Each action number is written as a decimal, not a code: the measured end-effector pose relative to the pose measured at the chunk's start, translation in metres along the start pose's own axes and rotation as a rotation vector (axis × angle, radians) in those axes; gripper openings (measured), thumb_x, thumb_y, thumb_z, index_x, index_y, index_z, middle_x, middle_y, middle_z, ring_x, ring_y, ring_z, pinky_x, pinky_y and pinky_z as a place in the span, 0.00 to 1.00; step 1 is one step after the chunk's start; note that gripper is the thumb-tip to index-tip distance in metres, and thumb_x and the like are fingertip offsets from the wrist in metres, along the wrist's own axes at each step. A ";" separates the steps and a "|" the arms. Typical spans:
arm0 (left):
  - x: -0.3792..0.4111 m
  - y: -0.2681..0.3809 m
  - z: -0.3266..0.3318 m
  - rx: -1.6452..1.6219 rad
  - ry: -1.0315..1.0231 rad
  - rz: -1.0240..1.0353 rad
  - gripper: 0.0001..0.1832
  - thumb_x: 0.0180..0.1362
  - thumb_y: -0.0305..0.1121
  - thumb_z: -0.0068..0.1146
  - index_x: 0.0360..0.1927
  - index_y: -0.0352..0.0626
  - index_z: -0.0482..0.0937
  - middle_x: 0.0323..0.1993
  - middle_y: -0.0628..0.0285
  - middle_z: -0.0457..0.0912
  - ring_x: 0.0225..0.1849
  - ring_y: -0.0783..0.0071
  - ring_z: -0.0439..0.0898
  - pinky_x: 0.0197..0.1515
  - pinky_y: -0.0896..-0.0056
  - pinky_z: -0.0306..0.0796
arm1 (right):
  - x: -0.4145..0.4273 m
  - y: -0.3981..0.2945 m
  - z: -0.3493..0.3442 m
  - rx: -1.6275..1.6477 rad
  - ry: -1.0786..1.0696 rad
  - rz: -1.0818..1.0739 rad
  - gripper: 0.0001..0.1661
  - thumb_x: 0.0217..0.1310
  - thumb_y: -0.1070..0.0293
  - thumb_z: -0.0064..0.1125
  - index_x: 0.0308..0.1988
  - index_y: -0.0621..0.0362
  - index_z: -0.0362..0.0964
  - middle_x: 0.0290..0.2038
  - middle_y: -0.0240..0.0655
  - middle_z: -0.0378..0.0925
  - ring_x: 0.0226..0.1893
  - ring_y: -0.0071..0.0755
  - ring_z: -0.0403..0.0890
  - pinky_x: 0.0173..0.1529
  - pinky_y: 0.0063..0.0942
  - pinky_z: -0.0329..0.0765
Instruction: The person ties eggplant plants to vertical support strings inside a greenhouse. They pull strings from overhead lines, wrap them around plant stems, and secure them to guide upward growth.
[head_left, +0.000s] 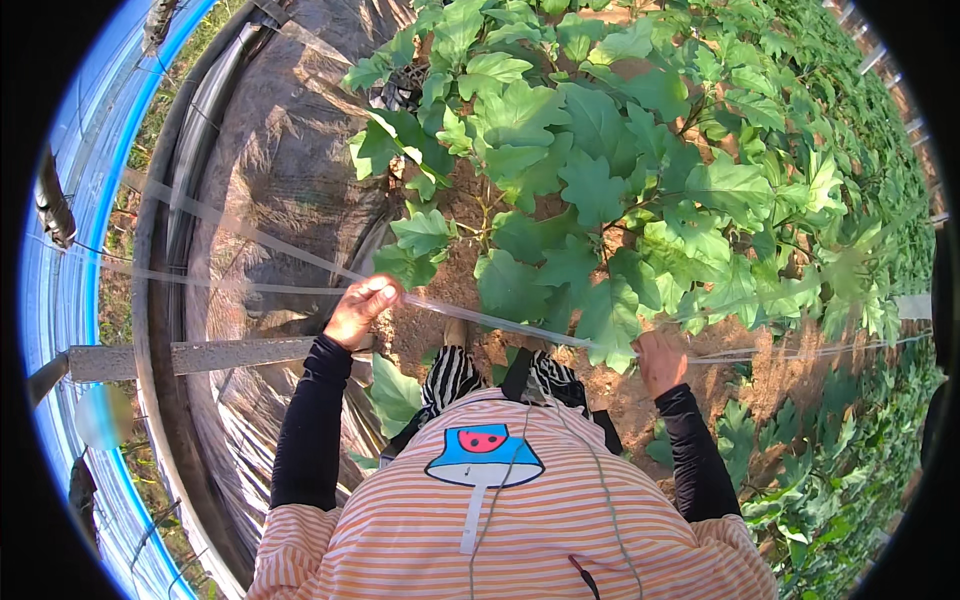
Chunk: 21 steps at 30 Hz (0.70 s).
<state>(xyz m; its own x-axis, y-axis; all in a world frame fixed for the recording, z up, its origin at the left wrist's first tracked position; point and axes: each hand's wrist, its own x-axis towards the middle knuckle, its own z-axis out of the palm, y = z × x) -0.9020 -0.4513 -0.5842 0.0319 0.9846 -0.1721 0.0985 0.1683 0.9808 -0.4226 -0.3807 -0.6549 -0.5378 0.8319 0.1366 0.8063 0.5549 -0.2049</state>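
A translucent plastic strip (495, 321) runs across in front of my body, from the left side through both hands and on to the right. Thumb and fingers of my left hand (366, 306) pinch it at waist height. On the right, my right hand (660, 360) is closed around the strip beside a drooping leaf. Another length of strip (247, 238) slants from my left hand up to the far left. Leafy eggplant plants (525, 150) with broad lobed leaves stand just beyond the strip, some leaves touching or overlapping it.
A grey plastic sheet (292, 172) covers the ground at left, beside a curved dark pipe (161, 247). A flat bar (225, 356) extends there, with blue film (82, 187) beyond. Bare soil (442, 300) shows near my feet. More plants (795, 465) grow at the lower right.
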 end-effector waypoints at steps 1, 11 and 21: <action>0.000 -0.006 -0.011 -0.027 -0.002 0.001 0.20 0.59 0.47 0.53 0.28 0.38 0.74 0.28 0.63 0.76 0.36 0.74 0.74 0.44 0.72 0.66 | -0.018 0.018 -0.013 0.007 0.011 0.030 0.09 0.50 0.66 0.59 0.27 0.56 0.66 0.26 0.37 0.71 0.30 0.43 0.74 0.33 0.36 0.71; 0.027 -0.088 -0.009 -0.138 -0.057 -0.304 0.12 0.62 0.38 0.49 0.27 0.41 0.72 0.19 0.70 0.69 0.22 0.83 0.69 0.27 0.80 0.65 | -0.205 0.031 0.107 0.057 -1.031 0.514 0.15 0.60 0.53 0.46 0.38 0.50 0.68 0.28 0.44 0.77 0.33 0.53 0.78 0.36 0.48 0.73; -0.041 -0.294 -0.024 -0.683 0.718 -0.809 0.11 0.64 0.40 0.44 0.31 0.45 0.71 0.22 0.67 0.76 0.18 0.80 0.71 0.17 0.81 0.63 | 0.013 -0.119 0.241 0.428 -0.696 0.274 0.15 0.60 0.54 0.49 0.33 0.54 0.65 0.25 0.45 0.75 0.29 0.53 0.76 0.32 0.46 0.70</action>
<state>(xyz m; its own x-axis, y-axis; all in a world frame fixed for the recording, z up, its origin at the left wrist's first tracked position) -0.9558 -0.5400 -0.8635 -0.3609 0.3596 -0.8605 -0.6971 0.5089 0.5050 -0.5849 -0.4355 -0.8618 -0.4789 0.6698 -0.5674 0.8428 0.1702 -0.5105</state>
